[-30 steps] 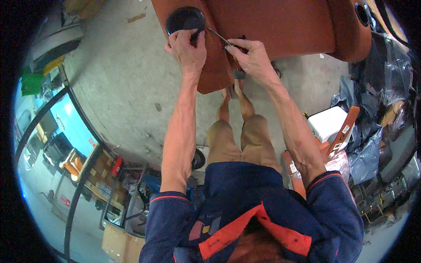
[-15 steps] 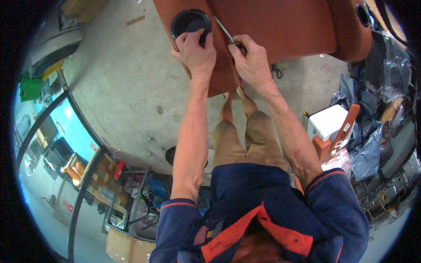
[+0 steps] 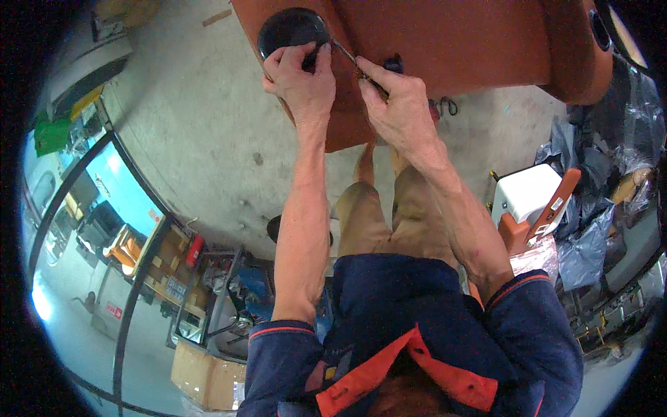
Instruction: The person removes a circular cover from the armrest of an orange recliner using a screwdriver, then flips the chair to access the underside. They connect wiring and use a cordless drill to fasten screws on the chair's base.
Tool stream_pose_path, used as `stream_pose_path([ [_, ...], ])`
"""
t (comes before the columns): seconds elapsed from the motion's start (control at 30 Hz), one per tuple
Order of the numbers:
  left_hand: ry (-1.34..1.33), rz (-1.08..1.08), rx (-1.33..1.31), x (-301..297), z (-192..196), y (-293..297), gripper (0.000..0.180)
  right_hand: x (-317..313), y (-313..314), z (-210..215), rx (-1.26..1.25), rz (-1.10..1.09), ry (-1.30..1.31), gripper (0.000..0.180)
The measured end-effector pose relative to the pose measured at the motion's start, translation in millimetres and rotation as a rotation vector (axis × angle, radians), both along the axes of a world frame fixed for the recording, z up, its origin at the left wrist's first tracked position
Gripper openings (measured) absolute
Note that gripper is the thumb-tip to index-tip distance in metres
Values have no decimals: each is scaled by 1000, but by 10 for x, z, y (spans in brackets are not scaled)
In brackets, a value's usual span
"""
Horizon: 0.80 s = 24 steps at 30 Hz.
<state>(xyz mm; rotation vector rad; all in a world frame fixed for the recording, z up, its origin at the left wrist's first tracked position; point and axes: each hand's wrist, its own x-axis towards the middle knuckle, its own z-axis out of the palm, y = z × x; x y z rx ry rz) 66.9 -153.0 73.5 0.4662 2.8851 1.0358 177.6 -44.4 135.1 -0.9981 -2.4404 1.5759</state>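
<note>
A black round cup holder point(image 3: 292, 31) sits in the brown padded armrest point(image 3: 347, 128) of a seat. My left hand point(image 3: 306, 83) is closed on its near rim, fingertips reaching inside the cup. My right hand point(image 3: 399, 101) is wrapped round a screwdriver point(image 3: 346, 53), which has a thin metal shaft; its handle is mostly hidden in the palm. The shaft points up and left, its tip at or very close to the right side of the cup holder's rim. A small dark object point(image 3: 393, 64) shows just beyond my right fingers and is too unclear to name.
The brown seat point(image 3: 458, 42) spreads right to another armrest with a second cup holder point(image 3: 600, 30). A white box-shaped thing point(image 3: 526, 194) with brown padded pieces point(image 3: 552, 208) stands at right, beside dark plastic wrapping point(image 3: 583, 236). Cardboard boxes point(image 3: 201, 372) lie at lower left.
The screwdriver's tip has moved down and left, from beside the armrest to the cup holder's rim. My right hand has turned over the handle; my left hand stays at the rim.
</note>
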Motion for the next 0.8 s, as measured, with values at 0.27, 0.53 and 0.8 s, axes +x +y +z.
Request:
stream_pose_path([
  [0.27,-38,19,-35,0,49,41,20,-37,301,-19,34,175,-46,33],
  [0.53,-13,59,-36,15,27,80,22,-110,532,-21,12,343,-36,37],
  [0.8,-16,71,-26,21,63,98,23,-104,745,-175,-217,357,-25,35],
])
